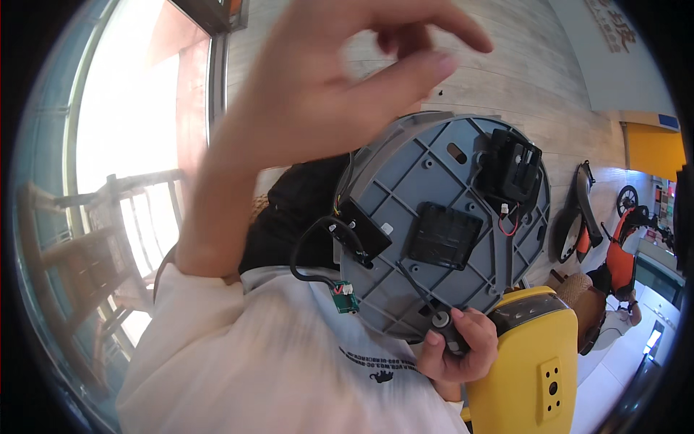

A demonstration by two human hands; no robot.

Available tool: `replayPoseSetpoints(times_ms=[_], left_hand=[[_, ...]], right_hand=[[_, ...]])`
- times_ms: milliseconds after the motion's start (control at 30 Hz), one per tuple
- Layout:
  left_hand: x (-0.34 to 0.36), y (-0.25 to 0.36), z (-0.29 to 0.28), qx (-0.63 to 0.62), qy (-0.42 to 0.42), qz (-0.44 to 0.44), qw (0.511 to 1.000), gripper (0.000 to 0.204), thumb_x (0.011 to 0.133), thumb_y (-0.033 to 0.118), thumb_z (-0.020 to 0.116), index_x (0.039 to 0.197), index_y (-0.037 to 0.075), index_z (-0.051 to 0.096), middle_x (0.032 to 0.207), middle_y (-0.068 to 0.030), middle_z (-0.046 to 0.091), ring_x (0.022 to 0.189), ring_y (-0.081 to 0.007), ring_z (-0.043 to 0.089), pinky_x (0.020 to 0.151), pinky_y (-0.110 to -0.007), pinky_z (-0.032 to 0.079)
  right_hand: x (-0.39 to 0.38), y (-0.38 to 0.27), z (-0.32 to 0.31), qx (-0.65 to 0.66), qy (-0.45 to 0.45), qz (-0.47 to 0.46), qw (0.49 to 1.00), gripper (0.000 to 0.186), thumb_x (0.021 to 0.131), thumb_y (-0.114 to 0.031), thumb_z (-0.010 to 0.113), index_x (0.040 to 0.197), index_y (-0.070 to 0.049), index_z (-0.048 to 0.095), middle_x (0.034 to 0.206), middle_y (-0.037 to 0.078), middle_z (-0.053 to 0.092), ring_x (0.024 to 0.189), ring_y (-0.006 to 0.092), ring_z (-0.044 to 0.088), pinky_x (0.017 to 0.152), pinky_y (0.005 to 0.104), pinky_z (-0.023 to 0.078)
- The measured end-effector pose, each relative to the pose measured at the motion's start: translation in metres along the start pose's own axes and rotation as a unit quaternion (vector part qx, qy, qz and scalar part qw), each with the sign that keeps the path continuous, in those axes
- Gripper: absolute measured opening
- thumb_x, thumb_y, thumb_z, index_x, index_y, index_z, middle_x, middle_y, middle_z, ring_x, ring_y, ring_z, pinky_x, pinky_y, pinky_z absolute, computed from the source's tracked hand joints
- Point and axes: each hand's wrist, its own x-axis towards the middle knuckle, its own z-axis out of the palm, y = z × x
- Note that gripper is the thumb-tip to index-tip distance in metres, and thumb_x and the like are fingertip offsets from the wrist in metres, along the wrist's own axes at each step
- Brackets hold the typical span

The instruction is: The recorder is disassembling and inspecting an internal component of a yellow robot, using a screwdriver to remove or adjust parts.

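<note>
One grey, round, ribbed plastic base [412, 192] lies before my white shirt [282, 340]. Above its near edge, my right hand [471, 349] holds a dark, thin-shafted screwdriver [451, 334]; my left hand [329, 83] hovers with thumb and forefinger wide apart. I think the shaft should stand straight, clear of the curved black cable [294, 262].

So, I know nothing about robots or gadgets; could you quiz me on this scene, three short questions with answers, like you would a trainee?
1. Which hand grips the screwdriver?
2. True or false: both hands are gripping tools.
3. The small circuit board at the end of the black cable is: A) orange, B) green, C) yellow?

Key:
1. The right hand.
2. False; the left hand is raised, gripping no tool.
3. B.
</note>
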Motion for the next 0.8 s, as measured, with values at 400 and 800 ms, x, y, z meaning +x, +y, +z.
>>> replayPoseSetpoints(times_ms=[400,800], left_hand=[[-0.063,0.057,-0.025,-0.039,-0.266,-0.018,0.963,0.046,0.056,0.044,0.092,0.082,0.009,0.077,0.075,0.0020,0.065,0.077,-0.0202,0.054,0.084,-0.042,0.040],[-0.054,0.068,0.030,-0.019,-0.146,-0.115,0.982,0.032,0.054,0.020,0.092,0.075,0.008,0.071,0.054,0.0053,0.055,0.057,-0.0147,0.048,0.066,-0.032,0.034]], right_hand=[[-0.001,0.007,-0.004,0.036,0.012,-0.009,0.999,0.038,0.073,-0.009,0.082,0.104,0.000,0.064,0.069,0.008,0.063,0.051,0.0202,0.056,0.051,0.0295,0.046],[-0.003,0.007,-0.014,-0.001,0.068,0.027,0.997,0.034,0.073,-0.008,0.079,0.102,0.002,0.065,0.066,0.008,0.063,0.050,0.0214,0.057,0.050,0.0309,0.046]])
